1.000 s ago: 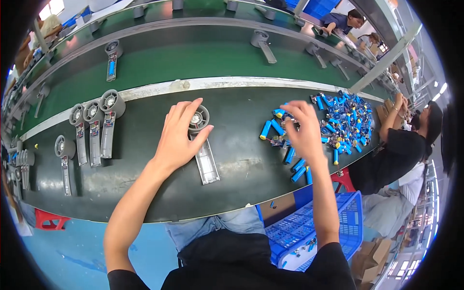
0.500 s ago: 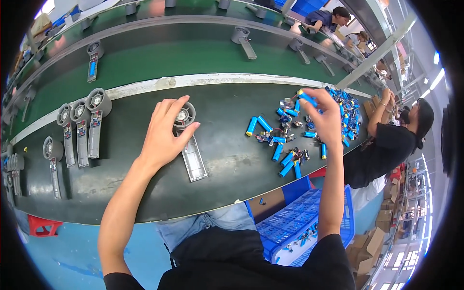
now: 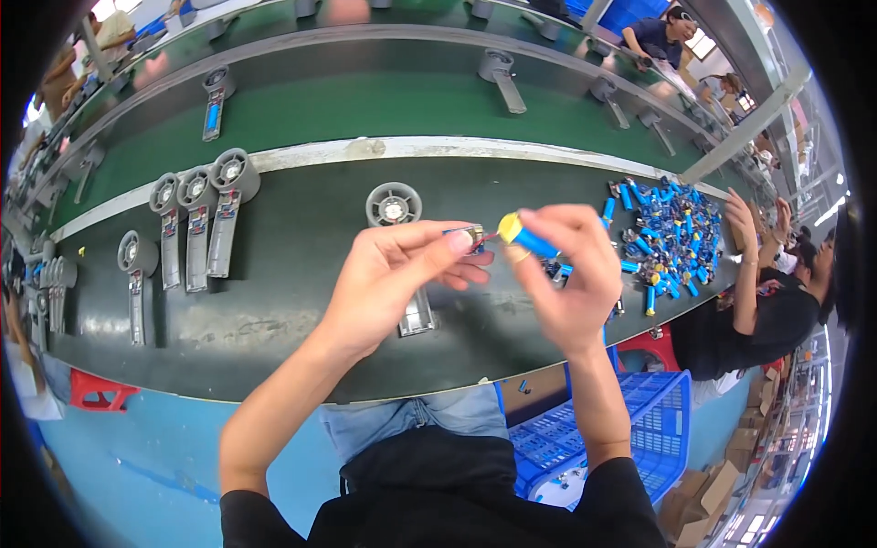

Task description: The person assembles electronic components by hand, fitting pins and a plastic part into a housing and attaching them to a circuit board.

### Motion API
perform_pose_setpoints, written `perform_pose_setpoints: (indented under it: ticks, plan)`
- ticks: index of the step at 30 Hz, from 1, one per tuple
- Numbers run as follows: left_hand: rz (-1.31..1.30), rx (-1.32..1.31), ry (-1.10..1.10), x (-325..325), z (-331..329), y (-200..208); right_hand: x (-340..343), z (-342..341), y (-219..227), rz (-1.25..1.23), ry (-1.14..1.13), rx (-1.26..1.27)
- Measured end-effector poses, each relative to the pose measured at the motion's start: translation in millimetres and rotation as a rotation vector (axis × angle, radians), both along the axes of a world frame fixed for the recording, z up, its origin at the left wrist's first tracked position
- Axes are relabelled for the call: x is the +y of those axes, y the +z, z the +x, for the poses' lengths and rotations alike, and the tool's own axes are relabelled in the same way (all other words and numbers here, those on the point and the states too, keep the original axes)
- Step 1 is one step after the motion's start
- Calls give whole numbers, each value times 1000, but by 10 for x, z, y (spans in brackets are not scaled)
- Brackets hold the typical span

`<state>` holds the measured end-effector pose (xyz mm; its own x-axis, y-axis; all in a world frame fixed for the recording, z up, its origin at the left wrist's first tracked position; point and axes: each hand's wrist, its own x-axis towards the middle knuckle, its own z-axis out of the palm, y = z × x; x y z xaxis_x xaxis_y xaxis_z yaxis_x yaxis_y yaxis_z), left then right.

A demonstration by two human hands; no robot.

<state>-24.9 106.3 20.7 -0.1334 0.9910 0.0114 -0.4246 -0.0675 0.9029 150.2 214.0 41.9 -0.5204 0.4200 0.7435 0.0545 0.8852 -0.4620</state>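
Observation:
My left hand (image 3: 384, 285) pinches a small circuit board (image 3: 476, 237) between thumb and fingers. My right hand (image 3: 581, 283) grips a blue cylindrical battery (image 3: 535, 241) with a yellow end. A thin red wire runs between the board and the battery. Behind and below my left hand lies a grey handheld fan body (image 3: 394, 203); its round fan end points away from me, and my fingers hide the middle of its handle. To the right of my right hand spreads a heap of blue batteries with boards (image 3: 678, 239).
Several grey fan bodies (image 3: 196, 190) lie on the left of the dark table (image 3: 274, 338). A green conveyor (image 3: 365, 100) with more fan bodies runs beyond the pale rail. Below the table's right front edge stands a blue plastic basket (image 3: 671, 429). A co-worker (image 3: 776, 310) sits at right.
My left hand has left the fan body and now holds the circuit board. My right hand has brought the battery from the heap toward my left hand. The view has shifted slightly.

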Motion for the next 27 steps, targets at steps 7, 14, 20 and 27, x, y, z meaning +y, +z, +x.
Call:
perform_pose_setpoints:
  ticks: [7,14,20,27]
  plan:
    - [97,-118,230,-219,-271,-83,-226,-126,-268,-4,360,-158]
    - [56,1132,295,-408,-422,-124,-24,-333,-507,-486,283,-229]
    - [128,1373,366,-300,-300,-389,-54,-498,-562,-545,373,-227]
    - [11,1133,435,-323,-318,-333,-24,-644,-661,-436,334,-271]
